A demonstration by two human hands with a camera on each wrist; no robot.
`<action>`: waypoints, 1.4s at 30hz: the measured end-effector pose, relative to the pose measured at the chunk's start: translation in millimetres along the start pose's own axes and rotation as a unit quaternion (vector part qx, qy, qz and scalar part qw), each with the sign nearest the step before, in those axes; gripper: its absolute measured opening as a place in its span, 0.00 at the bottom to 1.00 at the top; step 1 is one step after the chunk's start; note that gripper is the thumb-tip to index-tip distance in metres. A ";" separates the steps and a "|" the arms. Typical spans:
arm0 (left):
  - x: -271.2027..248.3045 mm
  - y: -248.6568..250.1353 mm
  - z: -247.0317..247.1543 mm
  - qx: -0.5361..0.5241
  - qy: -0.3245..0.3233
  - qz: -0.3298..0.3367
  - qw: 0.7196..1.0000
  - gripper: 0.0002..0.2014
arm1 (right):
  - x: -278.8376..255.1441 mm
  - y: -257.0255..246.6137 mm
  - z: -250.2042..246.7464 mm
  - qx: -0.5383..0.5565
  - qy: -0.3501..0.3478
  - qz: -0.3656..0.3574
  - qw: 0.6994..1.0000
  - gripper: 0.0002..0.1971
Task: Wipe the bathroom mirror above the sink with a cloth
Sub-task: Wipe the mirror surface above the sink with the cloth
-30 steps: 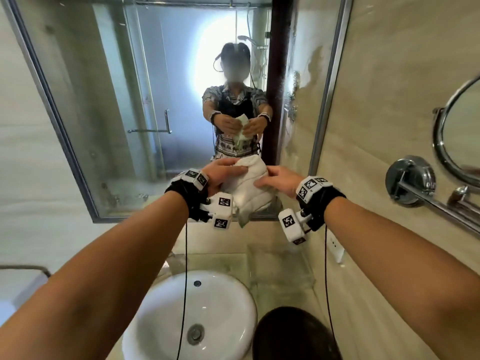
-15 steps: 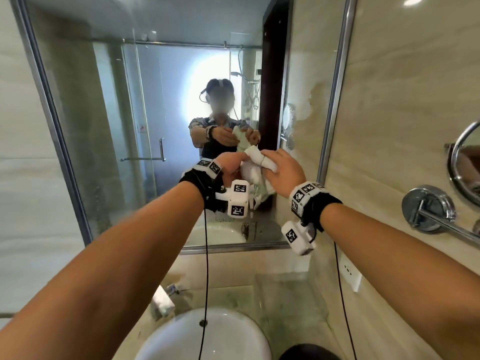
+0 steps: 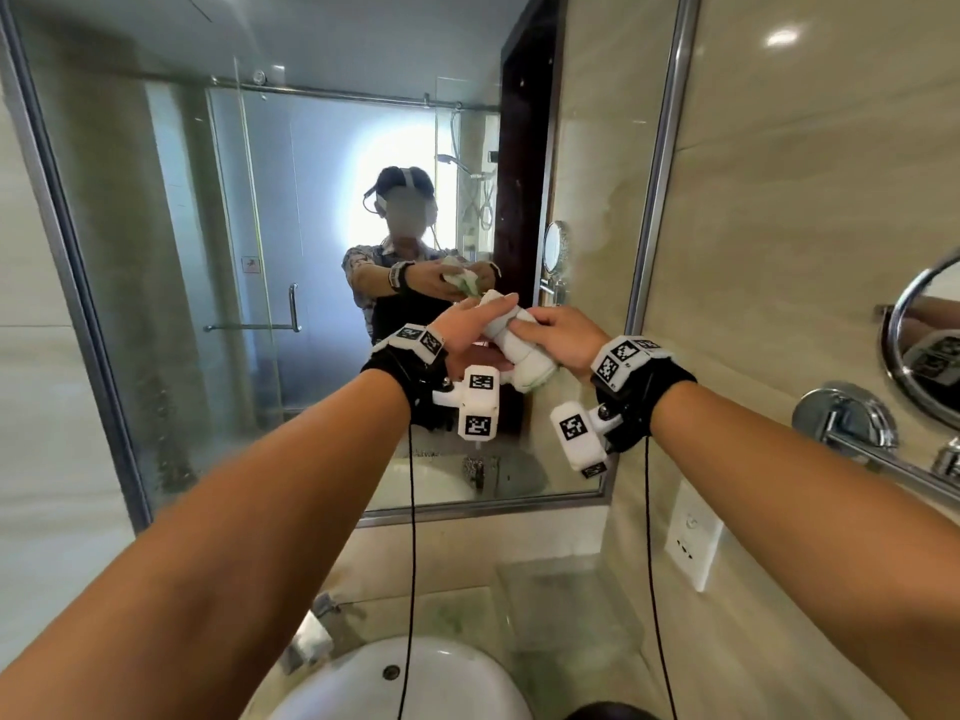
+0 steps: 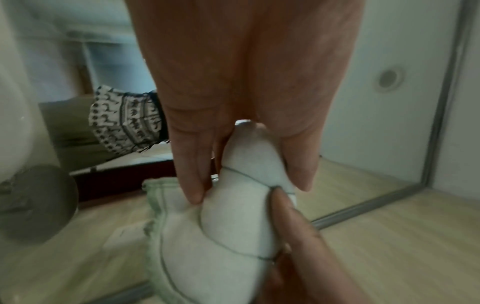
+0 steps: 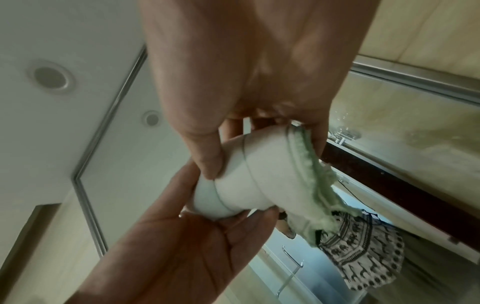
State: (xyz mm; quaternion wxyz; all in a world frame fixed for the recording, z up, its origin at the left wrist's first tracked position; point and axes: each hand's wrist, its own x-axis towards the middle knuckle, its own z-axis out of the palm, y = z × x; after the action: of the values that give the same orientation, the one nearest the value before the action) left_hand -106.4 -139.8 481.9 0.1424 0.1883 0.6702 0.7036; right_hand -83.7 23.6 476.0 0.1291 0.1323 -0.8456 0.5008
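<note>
A white cloth (image 3: 519, 350) with a green fringe is bunched into a roll and held up in front of the big metal-framed mirror (image 3: 208, 252), near its lower right part. My left hand (image 3: 488, 324) pinches the roll's far end (image 4: 246, 164) between fingers and thumb. My right hand (image 3: 543, 332) grips the roll from the right, thumb on one side and fingers (image 5: 317, 133) on the other. In the right wrist view the cloth (image 5: 259, 174) lies across my left palm (image 5: 182, 236). Whether the cloth touches the glass I cannot tell.
A white round sink (image 3: 457, 683) sits below, with a faucet (image 3: 311, 636) at its left. On the right wall are a round chrome mirror (image 3: 924, 335) on an arm (image 3: 841, 423) and a white socket (image 3: 693, 537). A glass shelf (image 3: 561, 605) lies beside the sink.
Both hands rose with the cloth and went closer to the mirror. The loose cloth has been gathered into a tighter roll. My view tilted up, away from the sink.
</note>
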 end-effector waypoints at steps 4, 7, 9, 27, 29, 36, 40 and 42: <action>7.7 2.5 -5.3 0.006 0.037 0.046 0.998 0.24 | 6.7 -7.5 -13.0 0.003 0.030 0.004 1.000 0.25; 11.7 16.9 -4.0 0.012 0.026 0.084 0.996 0.22 | 13.7 -20.6 -26.0 0.046 -0.034 0.037 0.998 0.27; 15.9 31.1 -0.5 0.027 0.026 0.108 0.993 0.23 | 19.4 -27.5 -38.6 0.034 -0.062 0.049 0.996 0.20; 149.2 182.3 7.7 0.751 0.297 0.215 0.548 0.42 | 146.9 -54.6 -178.5 -0.373 0.315 -0.101 0.867 0.18; 168.1 188.3 11.1 0.760 0.307 0.203 0.536 0.52 | 168.0 -58.5 -192.8 -0.348 0.348 -0.149 0.858 0.21; 215.7 189.0 -1.3 0.767 0.329 0.107 0.541 0.73 | 231.0 -77.2 -220.2 -0.333 0.372 -0.248 0.830 0.20; 232.6 176.1 -15.8 0.781 0.325 0.099 0.523 0.79 | 259.9 -88.9 -218.8 -0.335 0.395 -0.272 0.811 0.21; 243.4 169.2 -21.2 0.783 0.335 0.102 0.514 0.81 | 272.8 -94.9 -214.3 -0.345 0.394 -0.269 0.808 0.22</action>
State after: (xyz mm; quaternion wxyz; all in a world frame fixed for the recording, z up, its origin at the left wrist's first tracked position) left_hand -323.6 -58.8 668.0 -0.3704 0.0409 0.9241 -0.0851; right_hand -286.0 142.7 748.4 0.6181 0.0929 -0.7696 0.1308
